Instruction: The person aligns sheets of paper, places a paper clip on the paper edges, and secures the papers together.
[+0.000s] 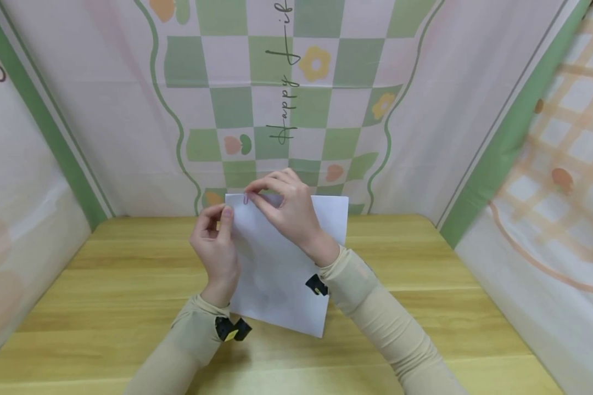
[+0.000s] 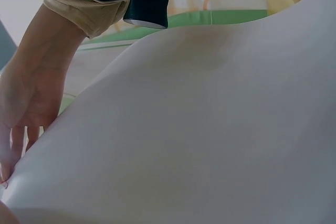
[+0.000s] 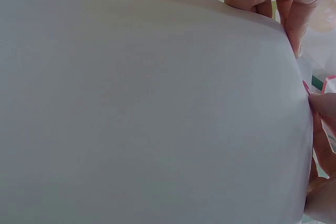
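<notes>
White paper [image 1: 277,280] is held up over the table, its top edge facing away from me. My left hand [image 1: 216,249] pinches its left edge near the upper corner, thumb in front. A small pink paper clip [image 1: 245,199] sits at the top edge, close to that corner. My right hand [image 1: 294,208] reaches across the sheet and pinches the clip between thumb and fingertips. In the right wrist view, part of the paper clip [image 3: 306,86] shows over the paper's edge, beside the right fingertips. Whether there is more than one sheet I cannot tell.
A wood-grain table [image 1: 400,307] lies beneath the hands. Behind it hangs a green-and-white checked cloth [image 1: 272,104], with more printed cloth on both sides. Dark wrist cameras [image 1: 233,329] sit on the beige sleeves.
</notes>
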`<state>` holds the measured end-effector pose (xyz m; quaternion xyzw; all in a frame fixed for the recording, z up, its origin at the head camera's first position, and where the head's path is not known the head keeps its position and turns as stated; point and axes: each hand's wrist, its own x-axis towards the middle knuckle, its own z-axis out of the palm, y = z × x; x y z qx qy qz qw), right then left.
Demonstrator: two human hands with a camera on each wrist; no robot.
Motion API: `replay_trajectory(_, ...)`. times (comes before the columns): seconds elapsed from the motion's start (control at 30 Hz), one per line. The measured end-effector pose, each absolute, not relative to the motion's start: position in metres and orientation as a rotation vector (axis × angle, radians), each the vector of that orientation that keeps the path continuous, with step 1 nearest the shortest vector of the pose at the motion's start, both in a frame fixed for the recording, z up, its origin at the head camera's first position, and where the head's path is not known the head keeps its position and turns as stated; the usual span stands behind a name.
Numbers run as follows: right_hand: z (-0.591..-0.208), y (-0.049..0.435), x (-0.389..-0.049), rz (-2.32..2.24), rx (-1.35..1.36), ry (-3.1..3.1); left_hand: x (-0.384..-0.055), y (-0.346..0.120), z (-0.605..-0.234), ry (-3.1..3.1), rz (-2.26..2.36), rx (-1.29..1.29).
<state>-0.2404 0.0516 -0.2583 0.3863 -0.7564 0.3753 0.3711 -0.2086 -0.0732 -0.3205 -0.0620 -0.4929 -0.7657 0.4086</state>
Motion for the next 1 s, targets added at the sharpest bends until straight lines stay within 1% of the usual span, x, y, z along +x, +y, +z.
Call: replay_trajectory(1.0, -0.2568, 0.0548, -0.2375, 0.968, 1.008, -1.966, -0.2074, -0.069, -0.318, -1.188, -1.956, -0.156)
